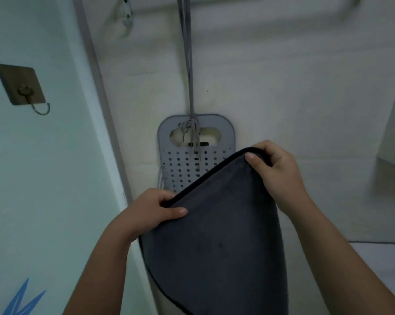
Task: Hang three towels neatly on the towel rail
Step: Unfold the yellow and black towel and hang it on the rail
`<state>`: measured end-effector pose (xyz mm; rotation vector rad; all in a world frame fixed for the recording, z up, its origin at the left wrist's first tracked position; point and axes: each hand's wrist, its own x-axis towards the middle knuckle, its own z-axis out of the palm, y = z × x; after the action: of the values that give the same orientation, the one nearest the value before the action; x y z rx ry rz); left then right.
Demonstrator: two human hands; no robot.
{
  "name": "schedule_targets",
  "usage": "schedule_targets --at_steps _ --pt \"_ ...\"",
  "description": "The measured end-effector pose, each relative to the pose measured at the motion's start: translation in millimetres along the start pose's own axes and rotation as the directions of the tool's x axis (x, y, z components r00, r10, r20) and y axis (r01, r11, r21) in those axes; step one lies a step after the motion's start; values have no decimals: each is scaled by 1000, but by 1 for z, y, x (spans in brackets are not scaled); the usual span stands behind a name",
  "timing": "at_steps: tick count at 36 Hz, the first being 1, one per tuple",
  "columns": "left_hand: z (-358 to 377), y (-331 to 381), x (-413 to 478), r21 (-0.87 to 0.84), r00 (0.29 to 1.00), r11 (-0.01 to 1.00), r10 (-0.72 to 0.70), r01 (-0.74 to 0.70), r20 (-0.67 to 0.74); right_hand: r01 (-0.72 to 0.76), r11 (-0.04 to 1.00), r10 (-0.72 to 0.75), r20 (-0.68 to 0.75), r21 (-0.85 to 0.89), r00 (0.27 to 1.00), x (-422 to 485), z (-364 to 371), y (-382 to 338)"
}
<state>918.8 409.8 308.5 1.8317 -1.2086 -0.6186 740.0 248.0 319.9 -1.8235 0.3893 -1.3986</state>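
Pinching towel (214,235) at top hem: left hand (146,212) low, right hand (280,171) higher, thumbs in front, fingers curled behind, mostly hidden. Hangs before panel (182,164), bottom cut off. Possibly rail (260,14) above, blurred.

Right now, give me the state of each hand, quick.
Left hand: closed, pinching the top edge of the dark grey towel.
Right hand: closed, pinching the same towel's upper corner.

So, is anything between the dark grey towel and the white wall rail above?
A grey cord hangs from the left part of the white wall rail and carries a perforated grey plastic panel. Right of it, nothing visible blocks the dark grey towel.
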Motion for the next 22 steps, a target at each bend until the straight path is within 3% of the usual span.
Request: schedule_targets --at_steps 4,12,17,22 --pt "-7 -5 10 32 999 999 9 -10 31 3 996 -10 -74 -86 997 2 -8 13" --pt "-23 -21 31 124 999 991 37 -39 18 -89 996 79 -245 -30 966 9 -30 35" --pt "-28 -29 43 68 963 986 162 -151 -217 -92 996 82 -320 -14 944 13 -43 38" --pt "-26 -28 52 48 843 951 295 -307 -451 -91 996 81 -362 -12 929 13 -47 37"
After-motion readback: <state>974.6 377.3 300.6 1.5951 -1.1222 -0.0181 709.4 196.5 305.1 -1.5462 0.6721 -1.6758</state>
